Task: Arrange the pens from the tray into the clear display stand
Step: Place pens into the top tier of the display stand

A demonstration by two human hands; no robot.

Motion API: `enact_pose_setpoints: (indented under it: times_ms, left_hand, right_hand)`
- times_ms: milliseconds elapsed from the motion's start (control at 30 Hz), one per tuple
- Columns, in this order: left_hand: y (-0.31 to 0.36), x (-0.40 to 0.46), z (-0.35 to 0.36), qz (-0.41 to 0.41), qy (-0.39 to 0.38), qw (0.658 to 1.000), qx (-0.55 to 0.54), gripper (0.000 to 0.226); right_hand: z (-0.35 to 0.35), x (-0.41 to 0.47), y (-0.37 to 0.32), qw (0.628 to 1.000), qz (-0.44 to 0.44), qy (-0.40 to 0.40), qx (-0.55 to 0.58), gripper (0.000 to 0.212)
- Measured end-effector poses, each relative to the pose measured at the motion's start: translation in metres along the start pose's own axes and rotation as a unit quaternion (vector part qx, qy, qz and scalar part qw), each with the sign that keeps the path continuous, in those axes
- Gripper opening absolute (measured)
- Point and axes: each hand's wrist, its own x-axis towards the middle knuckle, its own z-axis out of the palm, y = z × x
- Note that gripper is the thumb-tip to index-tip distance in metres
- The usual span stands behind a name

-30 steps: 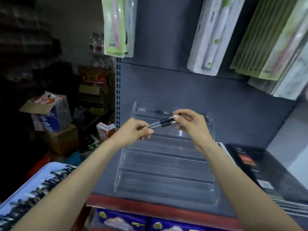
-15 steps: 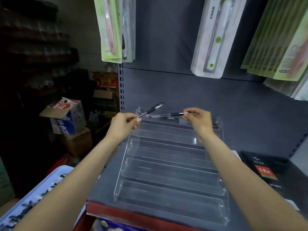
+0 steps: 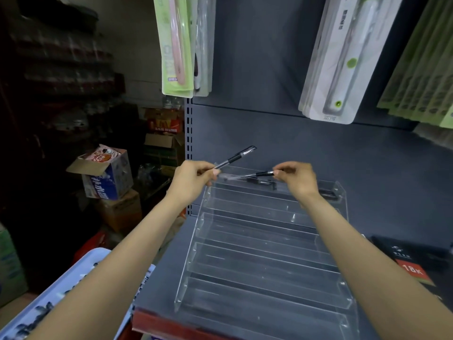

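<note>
The right hand pinches a pen by its capped end, low over the top tier of the clear display stand — placing is under way. The left hand grips a second pen, angled upward; next, the right fingers should let go once the barrel lies flat — the tray waits lower left.

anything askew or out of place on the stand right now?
Nothing damaged or spilled. The clear display stand sits square on the shelf; a few pens lie in its top tier. Each hand holds one pen: left hand, right hand.
</note>
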Motion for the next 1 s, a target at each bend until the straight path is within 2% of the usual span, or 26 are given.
enact_pose_setpoints:
  times_ms: [200,467,533,600,700,800,900,1000]
  left_hand:
    - [-0.003,0.004,0.003,-0.004,-0.006,1.0,-0.007,0.018]
    - [-0.004,0.005,0.0,-0.005,-0.021,1.0,0.003,0.018]
    - [-0.004,0.005,-0.001,-0.005,-0.032,0.999,0.014,0.019]
    - [-0.003,0.005,-0.002,0.002,-0.043,0.999,0.03,0.019]
    - [0.004,0.007,-0.001,0.022,-0.072,0.996,0.055,0.021]
    - [0.013,0.01,0.006,0.039,-0.089,0.993,0.074,0.021]
    - [0.014,0.014,0.012,0.017,-0.019,0.997,0.079,0.024]
    - [0.002,0.018,0.013,-0.05,0.02,0.993,0.107,0.045]
  right_hand:
    - [0.01,0.002,-0.008,0.981,-0.058,-0.071,-0.17,0.013]
    - [0.016,-0.001,-0.015,0.961,-0.066,-0.132,-0.235,0.027]
    - [0.015,-0.002,-0.012,0.968,-0.086,-0.11,-0.207,0.025]
    - [0.011,-0.004,-0.013,0.988,-0.089,-0.08,-0.099,0.021]
    - [0.003,-0.009,-0.022,0.985,-0.078,-0.125,0.086,0.023]
    - [0.0,-0.011,-0.027,0.98,-0.114,-0.137,0.092,0.015]
    - [-0.005,-0.008,-0.022,0.988,-0.101,-0.058,0.104,0.009]
    - [-0.01,-0.001,-0.011,0.995,-0.066,0.028,0.075,0.016]
